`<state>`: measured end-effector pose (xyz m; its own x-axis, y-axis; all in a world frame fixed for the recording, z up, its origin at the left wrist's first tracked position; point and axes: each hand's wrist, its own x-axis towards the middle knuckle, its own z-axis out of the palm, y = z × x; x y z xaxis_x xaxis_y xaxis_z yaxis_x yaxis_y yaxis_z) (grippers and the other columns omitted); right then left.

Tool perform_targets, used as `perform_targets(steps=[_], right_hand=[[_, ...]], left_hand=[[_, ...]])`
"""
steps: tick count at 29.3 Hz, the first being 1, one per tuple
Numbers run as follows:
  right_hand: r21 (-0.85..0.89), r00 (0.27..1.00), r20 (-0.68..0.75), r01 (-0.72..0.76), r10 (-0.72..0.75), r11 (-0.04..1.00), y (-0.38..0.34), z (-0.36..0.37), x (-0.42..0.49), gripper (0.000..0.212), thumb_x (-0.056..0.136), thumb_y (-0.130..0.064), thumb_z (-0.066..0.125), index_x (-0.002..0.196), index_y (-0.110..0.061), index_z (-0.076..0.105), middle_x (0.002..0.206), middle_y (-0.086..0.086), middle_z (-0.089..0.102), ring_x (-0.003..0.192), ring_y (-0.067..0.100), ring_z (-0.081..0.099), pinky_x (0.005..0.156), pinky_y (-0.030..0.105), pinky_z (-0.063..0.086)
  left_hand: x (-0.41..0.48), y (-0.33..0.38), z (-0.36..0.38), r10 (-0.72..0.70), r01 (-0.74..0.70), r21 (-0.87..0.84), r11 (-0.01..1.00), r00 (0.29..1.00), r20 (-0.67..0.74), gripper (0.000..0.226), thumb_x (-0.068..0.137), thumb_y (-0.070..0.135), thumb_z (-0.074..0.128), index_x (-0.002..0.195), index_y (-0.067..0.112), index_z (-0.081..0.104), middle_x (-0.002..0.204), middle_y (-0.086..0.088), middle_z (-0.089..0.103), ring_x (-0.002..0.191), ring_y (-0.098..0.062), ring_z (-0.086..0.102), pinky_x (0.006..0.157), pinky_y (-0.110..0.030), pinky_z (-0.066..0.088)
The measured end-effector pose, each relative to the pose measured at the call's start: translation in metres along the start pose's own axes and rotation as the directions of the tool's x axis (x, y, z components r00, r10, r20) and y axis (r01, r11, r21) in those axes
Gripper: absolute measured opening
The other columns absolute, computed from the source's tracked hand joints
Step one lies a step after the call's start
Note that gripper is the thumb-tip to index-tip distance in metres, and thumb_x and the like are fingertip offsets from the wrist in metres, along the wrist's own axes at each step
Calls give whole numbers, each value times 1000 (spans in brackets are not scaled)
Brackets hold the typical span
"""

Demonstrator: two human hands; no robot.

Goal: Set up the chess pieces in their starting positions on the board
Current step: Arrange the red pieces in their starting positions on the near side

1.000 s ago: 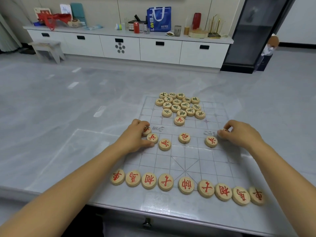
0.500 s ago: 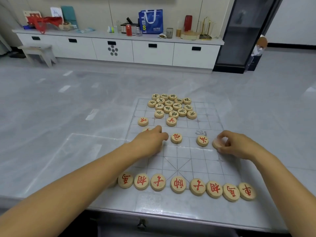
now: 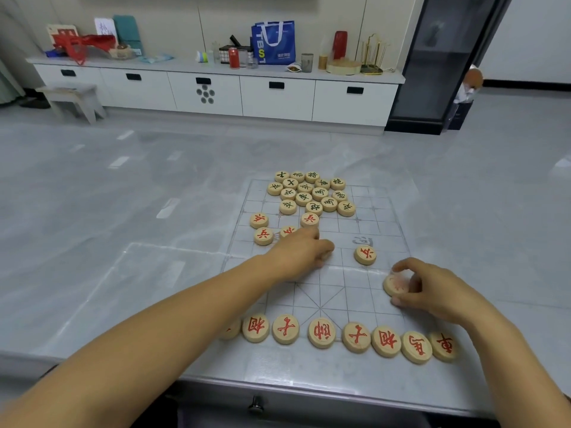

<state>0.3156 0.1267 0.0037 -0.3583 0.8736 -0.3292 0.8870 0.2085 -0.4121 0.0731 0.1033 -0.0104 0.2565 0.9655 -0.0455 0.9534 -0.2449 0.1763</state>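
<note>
Chess pieces [image 3: 304,197] crowd the board [image 3: 333,291]; right hand [image 3: 432,288] pinches a red piece [image 3: 395,285], left hand [image 3: 301,253] unclear.

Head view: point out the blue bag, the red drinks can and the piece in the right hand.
blue bag [image 3: 273,44]: head view, printed front.
red drinks can [image 3: 234,58]: head view, side.
held piece [image 3: 396,284]: head view, top face.

The board [image 3: 383,211] lies on the desk [image 3: 92,211], near its front edge. A row of pieces [image 3: 321,333] stands along the board's near edge and a heap of pieces [image 3: 309,193] at its far edge. Between them, loose pieces [image 3: 263,236] lie by the left edge and a single piece [image 3: 365,255] lies toward the right.
</note>
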Motion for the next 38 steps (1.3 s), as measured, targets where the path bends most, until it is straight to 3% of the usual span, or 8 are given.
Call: perform_targets(steps=[5, 8, 15, 19, 23, 27, 34, 38], right_hand=[[-17, 1000, 17, 18, -17, 1000, 2, 0, -3, 34, 80, -30, 69, 107, -35, 50, 79, -8, 57, 74, 9, 55, 60, 21, 40], [1, 1000, 12, -9, 9, 1000, 2, 1, -4, 31, 80, -31, 68, 105, -34, 50, 80, -6, 57, 74, 11, 54, 60, 22, 41], [24, 999, 32, -41, 40, 999, -1, 1, -5, 29, 81, -28, 68, 105, -31, 51, 81, -2, 58, 74, 13, 54, 60, 22, 40], [2, 999, 28, -46, 46, 999, -2, 0, -5, 30, 81, -29, 68, 105, -32, 51, 82, -3, 57, 74, 13, 53, 60, 22, 38], [-11, 998, 33, -56, 56, 998, -4, 0, -5, 30, 81, -29, 68, 105, -32, 50, 82, -3, 57, 75, 13, 53, 61, 23, 39], [-12, 998, 15, -55, 55, 998, -2, 2, -6, 30, 81, -30, 67, 106, -33, 50, 83, -1, 58, 75, 14, 53, 62, 25, 41], [9, 998, 14, -57, 56, 998, 2, 4, -4, 32, 81, -32, 67, 107, -34, 50, 83, -3, 57, 77, 15, 53, 63, 25, 41], [3, 999, 20, -48, 48, 999, 4, 4, -4, 34, 80, -34, 67, 108, -36, 48, 84, -3, 57, 77, 15, 54, 63, 25, 43]], left_hand=[[-31, -21, 1, 105, -105, -5, 994, 994, 17, 27, 95, 23, 44, 120, 24, 54, 127, 1, 51, 110, -21, 42, 88, -31, 36], [-66, -45, -1, 13, -14, -132, 991, 1000, -4, 31, 93, 26, 50, 124, 26, 51, 126, 6, 55, 112, -15, 44, 96, -29, 38], [-106, -73, -8, -230, 227, -494, 839, 972, 55, 65, 82, 13, 66, 134, 37, 35, 125, 14, 47, 109, -8, 50, 91, -18, 44], [-108, -72, -6, -329, 294, -478, 828, 944, 11, 54, 77, 22, 72, 126, 22, 48, 118, 4, 50, 103, -9, 49, 83, -14, 38], [-99, -58, -2, -378, 333, -429, 840, 925, -23, 56, 74, 32, 73, 123, 21, 49, 113, 1, 49, 103, -15, 49, 91, -26, 44], [-94, -58, -2, -339, 334, -344, 878, 940, 46, 47, 81, 32, 67, 125, 24, 51, 116, -2, 48, 108, -20, 47, 97, -35, 42], [-109, -74, -15, -236, 309, -482, 820, 949, 209, 54, 86, 12, 61, 134, 30, 42, 117, 3, 38, 111, -15, 44, 96, -20, 38], [-104, -67, -11, -440, 434, -516, 738, 890, 119, 57, 73, 37, 74, 119, 21, 45, 106, -1, 49, 89, -14, 48, 81, -28, 44]])
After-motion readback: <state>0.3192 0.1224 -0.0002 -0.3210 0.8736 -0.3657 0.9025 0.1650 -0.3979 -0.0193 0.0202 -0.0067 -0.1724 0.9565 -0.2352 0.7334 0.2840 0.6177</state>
